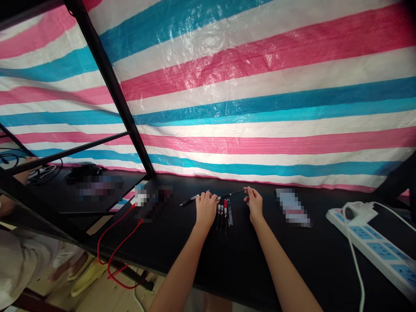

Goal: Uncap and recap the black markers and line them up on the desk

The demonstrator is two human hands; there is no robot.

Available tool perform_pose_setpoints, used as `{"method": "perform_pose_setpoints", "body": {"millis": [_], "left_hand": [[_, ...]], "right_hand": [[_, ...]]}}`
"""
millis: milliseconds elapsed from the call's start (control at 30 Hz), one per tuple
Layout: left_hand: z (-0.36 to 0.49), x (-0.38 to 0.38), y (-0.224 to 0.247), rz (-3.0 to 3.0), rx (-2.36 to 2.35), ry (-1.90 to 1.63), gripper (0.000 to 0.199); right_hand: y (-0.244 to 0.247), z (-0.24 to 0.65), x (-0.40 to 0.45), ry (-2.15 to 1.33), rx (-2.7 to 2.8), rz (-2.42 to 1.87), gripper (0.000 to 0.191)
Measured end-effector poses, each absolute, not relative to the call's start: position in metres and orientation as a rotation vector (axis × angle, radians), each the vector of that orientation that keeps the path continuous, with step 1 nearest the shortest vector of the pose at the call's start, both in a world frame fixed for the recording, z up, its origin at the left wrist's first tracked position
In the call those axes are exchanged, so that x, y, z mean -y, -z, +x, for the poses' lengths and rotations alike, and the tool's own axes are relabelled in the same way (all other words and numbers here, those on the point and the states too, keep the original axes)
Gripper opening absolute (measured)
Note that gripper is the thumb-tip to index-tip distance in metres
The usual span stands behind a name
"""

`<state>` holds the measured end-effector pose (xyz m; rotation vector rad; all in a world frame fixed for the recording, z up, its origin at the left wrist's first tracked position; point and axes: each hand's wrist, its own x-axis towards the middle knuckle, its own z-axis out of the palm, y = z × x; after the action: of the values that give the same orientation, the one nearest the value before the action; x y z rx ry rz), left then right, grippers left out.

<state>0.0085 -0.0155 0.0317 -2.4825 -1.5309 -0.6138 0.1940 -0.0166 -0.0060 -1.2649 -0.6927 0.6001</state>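
Note:
A slim black pen [232, 194] spans the gap between my two hands, just above the black table. My left hand [206, 209] has its fingers closed round the pen's left end. At the right end, my right hand [255, 204] pinches the tip between thumb and fingers. Below the held pen, several pens [224, 212] lie side by side, one with a red part. Another dark pen [189, 201] pokes out to the left of my left hand; whether the hand touches it I cannot tell.
To the right lie a blurred flat item [293, 208] and a white power strip [370, 242] with a white cable. On the left, red cables [112, 225] run from blurred objects over the table edge. A black metal frame post [113, 86] and striped sheeting [260, 108] stand behind. Another person sits at far left.

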Motion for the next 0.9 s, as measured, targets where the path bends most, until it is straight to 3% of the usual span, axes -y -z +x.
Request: {"method": "perform_pose_setpoints", "body": {"millis": [500,900], "left_hand": [[0.004,0.007,-0.026,-2.293,1.828,0.715,0.029],[0.005,0.002,-0.012,-2.617,1.872,0.402,0.037]], "right_hand": [[0.0,0.19,0.021,-0.61,0.906,-1.396,0.046],[0.003,0.18,0.026,-0.479,1.446,-1.737,0.033]]}}
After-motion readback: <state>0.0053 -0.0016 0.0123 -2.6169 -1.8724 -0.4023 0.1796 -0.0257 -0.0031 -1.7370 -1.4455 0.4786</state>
